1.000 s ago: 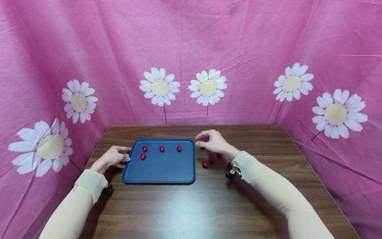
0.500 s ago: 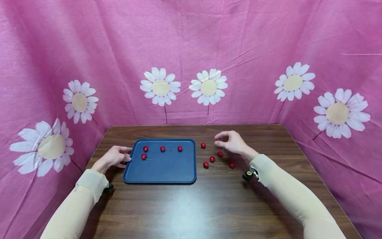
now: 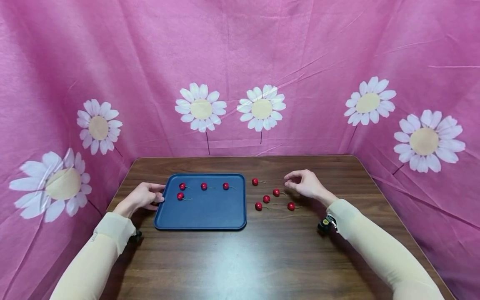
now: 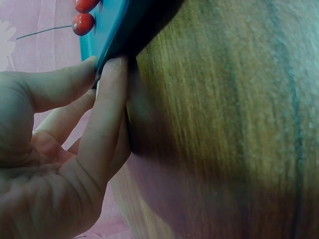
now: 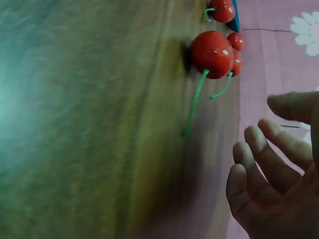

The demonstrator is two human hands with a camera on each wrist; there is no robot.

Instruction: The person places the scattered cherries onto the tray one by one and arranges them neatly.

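With my left hand point(image 3: 141, 196) I am pinching the left rim of a dark blue, flat rectangular tray with rounded corners point(image 3: 211, 212), thumb and fingers clamped on its edge. My right hand point(image 3: 306, 183) is hovering to the right of the tray, holding nothing, thumb and fingertips apart and loosely bent, near some loose fruit but not touching it.

For good handling, I am judging that a light, steady left grip would stop the tray sliding. On the right, the round fruit is looking likely to roll, so a soft pinch at the sides, or on the stem, would suit better than a poke from above.

Counting, I am finding one tray. Four glossy red round cherries with thin stems point(image 3: 203, 186) are lying in it: three across the far part, one just nearer than the leftmost. Five loose red cherries point(image 3: 266, 199) are resting to its right on one brown wood-grain table point(image 3: 232, 262). Six white daisies point(image 3: 261, 107) are showing on the pink cloth point(image 3: 232, 50).
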